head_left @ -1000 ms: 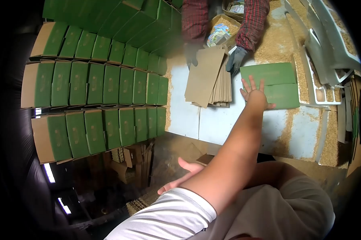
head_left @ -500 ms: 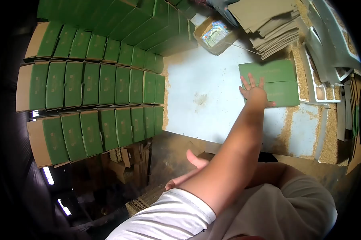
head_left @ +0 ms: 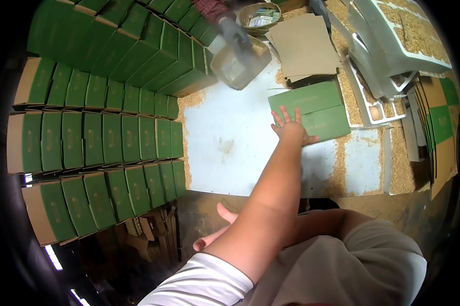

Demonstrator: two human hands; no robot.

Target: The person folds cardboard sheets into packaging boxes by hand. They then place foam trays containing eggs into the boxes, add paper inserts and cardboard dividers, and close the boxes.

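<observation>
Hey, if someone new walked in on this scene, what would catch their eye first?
Most likely the stacked green-and-brown cardboard boxes, filling the picture's left side in rows. Next, perhaps, the bare left hand, spread on a green cardboard box right of centre. Near the top, another person's grey-gloved hand shows blurred below a red plaid sleeve.

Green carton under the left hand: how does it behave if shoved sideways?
Likely slides rather than tips: the green carton lies broad face up on a smooth-looking tabletop. Probably fairly stiff; its top looks flat under the spread left hand, though the flap seam could give. Weight unclear: the closed top hides any contents.
</observation>
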